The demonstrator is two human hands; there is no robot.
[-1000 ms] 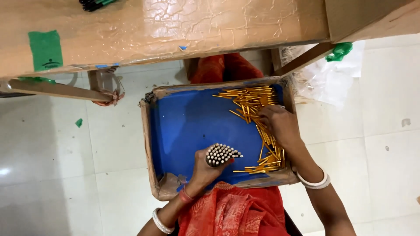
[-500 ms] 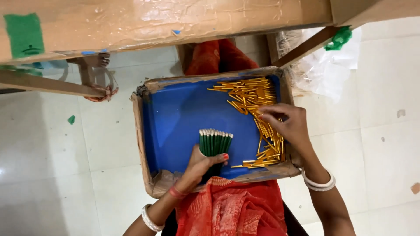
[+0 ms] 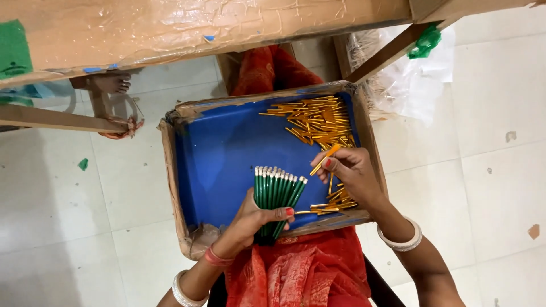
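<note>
Floor, left: pale tiles (image 3: 68, 227), one small green scrap (image 3: 83, 164) lying on them.
Tabletop: brown, plastic-wrapped board (image 3: 170, 23) across the top of the view, green tape patch (image 3: 12, 48) at its left end, wooden rail (image 3: 51, 118) beneath.
Foot: bare, another person's (image 3: 111, 82), under the tabletop, well apart from the tray.
Tray: cardboard-edged (image 3: 169, 170), blue-lined, resting on a lap draped in red cloth (image 3: 307, 273).
Left hand: (image 3: 253, 219) fingers wrapped tight round a bundle of green sticks.
Green sticks: (image 3: 276, 190) upright, pale tips level, fanned slightly, base at the near tray edge.
Right hand: (image 3: 352, 173) thumb and forefinger pinching one gold tube, remaining fingers loosely curled.
Gold tube: (image 3: 325, 159) tilted, held above the tray just right of the bundle's tips.
Gold pile: (image 3: 318, 119) loose tubes heaped in the far right corner, more scattered along the right wall down to the near edge.
Step in hand, as judged: single tube picked out and brought toward the stick tips.
Next move, as judged: open end lined up with one tip, bundle kept steady, tube pushed on straight.
Floor, right: clear plastic bag (image 3: 415, 79) beside a slanted wooden leg (image 3: 387, 54), pale tiles beyond.
</note>
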